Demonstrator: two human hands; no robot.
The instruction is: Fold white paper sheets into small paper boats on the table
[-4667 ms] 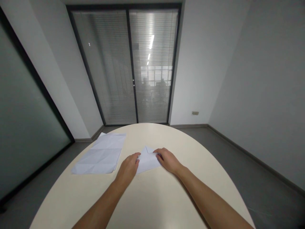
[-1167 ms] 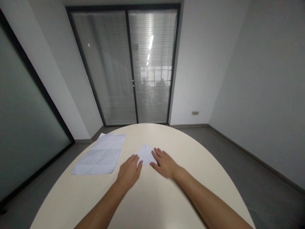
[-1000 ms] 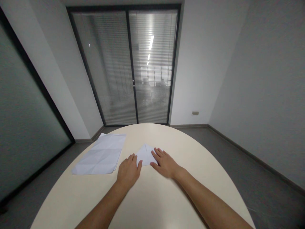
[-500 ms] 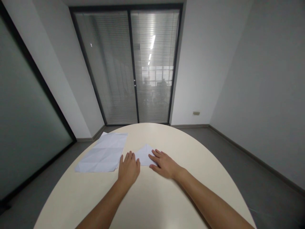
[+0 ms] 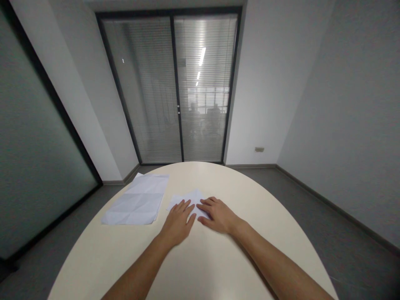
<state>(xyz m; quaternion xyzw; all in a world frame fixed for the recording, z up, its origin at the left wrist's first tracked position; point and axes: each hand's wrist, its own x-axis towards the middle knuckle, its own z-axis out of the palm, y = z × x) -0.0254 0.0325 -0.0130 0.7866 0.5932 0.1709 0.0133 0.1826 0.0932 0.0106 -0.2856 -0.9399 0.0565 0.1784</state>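
Observation:
A small folded sheet of white paper (image 5: 196,195) lies on the round table, partly covered by both hands. My left hand (image 5: 178,221) rests on its left part with the fingers stretched out and the thumb apart. On the right part lies my right hand (image 5: 218,214), palm down, its fingers spread and pointing left. The fingertips of the two hands are close together over the paper. The paper's lower portion and much of its outline are hidden beneath the fingers.
Several larger creased white sheets (image 5: 137,202) lie stacked at the table's left. The cream round table (image 5: 250,196) has a curved far edge. Beyond it stand a glass door with blinds (image 5: 203,137) and a white wall with a small outlet plate (image 5: 259,149).
My left hand has moved right and onto the folded paper, and a left part of the paper now shows beyond its fingers. My right hand has barely moved. The view has shifted slightly.

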